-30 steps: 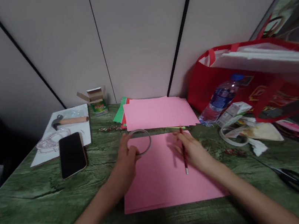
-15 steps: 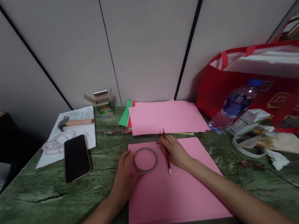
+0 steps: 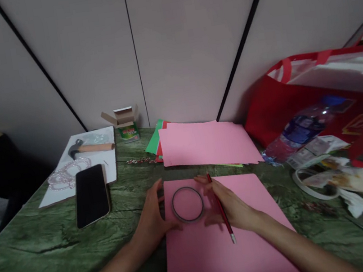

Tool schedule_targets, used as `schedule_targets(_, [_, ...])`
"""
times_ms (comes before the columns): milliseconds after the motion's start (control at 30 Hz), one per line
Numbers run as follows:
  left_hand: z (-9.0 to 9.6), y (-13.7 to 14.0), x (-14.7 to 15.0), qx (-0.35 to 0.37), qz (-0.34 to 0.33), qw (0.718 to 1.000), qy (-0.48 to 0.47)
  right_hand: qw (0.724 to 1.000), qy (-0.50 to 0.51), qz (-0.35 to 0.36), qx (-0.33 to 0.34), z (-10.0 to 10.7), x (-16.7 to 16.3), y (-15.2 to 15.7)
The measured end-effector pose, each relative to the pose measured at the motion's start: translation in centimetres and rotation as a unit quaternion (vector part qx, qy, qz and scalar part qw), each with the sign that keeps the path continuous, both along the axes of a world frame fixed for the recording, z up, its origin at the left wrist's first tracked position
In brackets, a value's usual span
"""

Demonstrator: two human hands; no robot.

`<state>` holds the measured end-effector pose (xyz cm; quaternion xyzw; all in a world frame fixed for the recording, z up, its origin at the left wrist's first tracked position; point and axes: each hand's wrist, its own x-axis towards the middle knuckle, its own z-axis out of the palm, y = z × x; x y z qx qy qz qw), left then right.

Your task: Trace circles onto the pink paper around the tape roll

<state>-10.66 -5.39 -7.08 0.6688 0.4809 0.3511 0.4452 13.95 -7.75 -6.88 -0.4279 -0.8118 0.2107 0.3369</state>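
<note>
A thin dark ring [image 3: 173,210] lies flat on the pink paper [image 3: 203,260], close to its upper left corner. My left hand [image 3: 152,215] is at the paper's left edge, thumb and fingers spread apart, with the thumb over the paper just left of the ring. My right hand [image 3: 235,207] holds a dark red pencil [image 3: 226,220] slanting across its fingers, the white eraser end pointing down toward me. The thumb and forefinger of this hand reach out near the ring's right side; whether they touch it I cannot tell.
A black phone [image 3: 91,196] overlaps a white board [image 3: 49,196] with a hammer [image 3: 93,148] and clear beads [image 3: 66,176]. Behind lie a small open box [image 3: 129,132] and stacked pink sheets [image 3: 206,143]. To the right are a bottle [image 3: 298,130], a red bag [image 3: 271,100] and a white tape roll [image 3: 307,187].
The view has shifted slightly. My left hand's fingers have spread away from the ring. My right hand has opened its thumb and forefinger toward the ring, and the pencil has tilted.
</note>
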Motion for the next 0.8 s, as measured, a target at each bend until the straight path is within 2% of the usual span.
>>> schedule_targets(167, [0.1, 2.4, -1.2, 0.016, -0.071, 0.996, 0.058, 0.999, -0.024, 0.03, -0.032, -0.1, -1.4, 0.2])
schedule_targets(333, [0.3, 3.0, -1.7, 0.013, -0.118, 0.987, 0.108, 0.999, -0.018, 0.026, -0.035, -0.3, -1.8, 1.0])
schedule_targets(800, [-0.8, 3.2, -1.7, 0.028, -0.103, 0.989, 0.098, 0.998, 0.017, -0.01, -0.061, -1.1, -2.5, 2.0])
